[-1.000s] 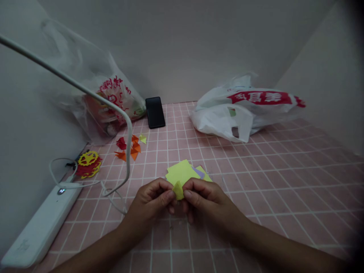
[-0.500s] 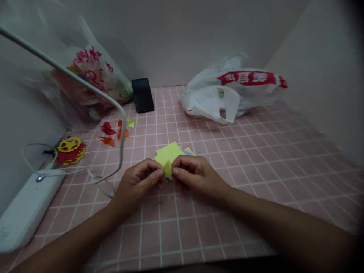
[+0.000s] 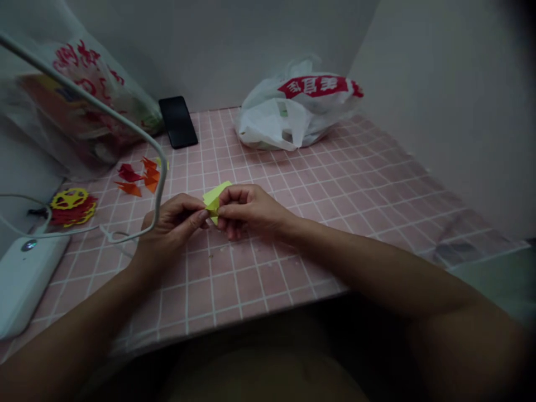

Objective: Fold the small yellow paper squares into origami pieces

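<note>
A small folded piece of yellow paper (image 3: pixel 213 207) is pinched between both hands above the table. My left hand (image 3: pixel 173 223) grips its left side with thumb and forefinger. From the right, my right hand (image 3: pixel 247 209) pinches it with thumb and forefinger, the other fingers curled below. Just behind lies a sheet of yellow paper (image 3: pixel 215 192), partly hidden by my right hand. Off to the left are several small folded paper shapes, among them a red one (image 3: pixel 129 172) and an orange one (image 3: pixel 128 188).
A white cable (image 3: pixel 125 120) arcs across the left side, in front of my left wrist. A white power bank (image 3: pixel 33 279), yellow and red cut-out pieces (image 3: pixel 72 206), a black phone (image 3: pixel 178 121), a clear bag (image 3: pixel 84 106) and a white plastic bag (image 3: pixel 272 123) lie on the checked tablecloth (image 3: pixel 335 184).
The view has turned, so everything sits further left and higher, and the table's front edge shows more. Both hands keep hold of the folded yellow paper, whose shape now looks flatter.
</note>
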Demonstrator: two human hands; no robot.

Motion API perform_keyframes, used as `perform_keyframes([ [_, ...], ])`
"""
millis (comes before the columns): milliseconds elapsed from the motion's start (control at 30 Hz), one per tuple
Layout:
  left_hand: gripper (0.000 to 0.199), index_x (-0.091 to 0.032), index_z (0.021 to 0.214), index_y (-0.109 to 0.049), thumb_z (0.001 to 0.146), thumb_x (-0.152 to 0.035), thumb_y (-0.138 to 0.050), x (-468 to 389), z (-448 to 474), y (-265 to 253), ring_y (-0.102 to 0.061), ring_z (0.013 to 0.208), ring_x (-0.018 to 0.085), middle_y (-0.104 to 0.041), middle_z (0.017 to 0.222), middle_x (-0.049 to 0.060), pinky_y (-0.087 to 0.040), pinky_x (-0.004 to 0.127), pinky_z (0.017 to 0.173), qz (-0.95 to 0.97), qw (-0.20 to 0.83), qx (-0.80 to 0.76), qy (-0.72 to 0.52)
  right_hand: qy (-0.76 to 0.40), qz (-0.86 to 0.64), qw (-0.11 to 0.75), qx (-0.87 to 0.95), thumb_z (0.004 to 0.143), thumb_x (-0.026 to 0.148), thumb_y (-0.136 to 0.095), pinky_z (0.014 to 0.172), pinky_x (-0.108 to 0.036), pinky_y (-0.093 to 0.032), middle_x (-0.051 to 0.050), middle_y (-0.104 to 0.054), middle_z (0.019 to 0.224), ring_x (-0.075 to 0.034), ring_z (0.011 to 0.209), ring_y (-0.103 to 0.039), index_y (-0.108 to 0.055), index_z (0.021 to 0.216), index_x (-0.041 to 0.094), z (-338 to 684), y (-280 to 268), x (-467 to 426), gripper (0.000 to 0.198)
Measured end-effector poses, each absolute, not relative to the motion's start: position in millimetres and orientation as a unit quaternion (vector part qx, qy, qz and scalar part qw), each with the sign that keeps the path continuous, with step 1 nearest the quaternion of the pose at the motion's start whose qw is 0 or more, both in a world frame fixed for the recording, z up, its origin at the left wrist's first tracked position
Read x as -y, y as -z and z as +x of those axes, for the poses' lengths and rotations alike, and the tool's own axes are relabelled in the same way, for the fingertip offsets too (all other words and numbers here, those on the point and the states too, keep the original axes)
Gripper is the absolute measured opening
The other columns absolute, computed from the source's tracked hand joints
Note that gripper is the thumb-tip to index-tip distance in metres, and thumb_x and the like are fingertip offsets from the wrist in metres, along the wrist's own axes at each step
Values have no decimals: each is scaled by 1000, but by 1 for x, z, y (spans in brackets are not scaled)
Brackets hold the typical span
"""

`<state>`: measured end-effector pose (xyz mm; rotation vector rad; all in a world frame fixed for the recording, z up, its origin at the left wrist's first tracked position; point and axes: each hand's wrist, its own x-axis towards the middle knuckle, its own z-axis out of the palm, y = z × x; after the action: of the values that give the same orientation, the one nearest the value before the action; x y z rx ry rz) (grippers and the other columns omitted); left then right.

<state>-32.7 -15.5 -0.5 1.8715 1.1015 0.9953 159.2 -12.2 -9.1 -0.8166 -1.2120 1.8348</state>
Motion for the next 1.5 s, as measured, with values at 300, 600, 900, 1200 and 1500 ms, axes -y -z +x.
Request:
perform_keyframes([
  [300,3,-20,83,-69,81,-19,-70,20,-29,4,-63,72,15,-65,79,0,-50,27,70,734,333,-413,-425,-785,-314,381,373,71,5,-61,45,-17,-46,3,-66,60,-7,45,-55,-58,77,16,157,10,13,13],
  [600,10,-20,89,-64,80,-19,-69,21,-28,5,-64,71,13,-66,79,-1,-51,25,70,698,373,-430,-434,-756,-343,399,390,67,10,-64,43,-17,-41,3,-64,58,-7,44,-54,-56,71,17,154,6,16,11],
  [900,13,-17,82,-60,76,-21,-71,22,-24,-4,-63,62,12,-64,68,-2,-52,23,62,539,558,-440,-451,-663,-361,430,495,79,27,-69,47,-21,-45,7,-58,66,-9,48,-54,-50,91,21,151,4,21,23],
  [1200,16,-15,83,-61,75,-22,-73,20,-26,5,-62,64,12,-65,69,-1,-51,24,64,501,615,-427,-435,-636,-357,455,511,82,24,-67,53,-22,-43,3,-56,73,-9,58,-53,-53,82,20,147,10,23,15],
  [1500,5,-15,79,-65,78,-17,-69,21,-28,9,-63,70,13,-66,73,1,-50,25,68,503,623,-397,-449,-628,-375,465,498,81,15,-63,56,-23,-41,3,-59,68,-10,59,-53,-59,79,19,146,14,26,6],
])
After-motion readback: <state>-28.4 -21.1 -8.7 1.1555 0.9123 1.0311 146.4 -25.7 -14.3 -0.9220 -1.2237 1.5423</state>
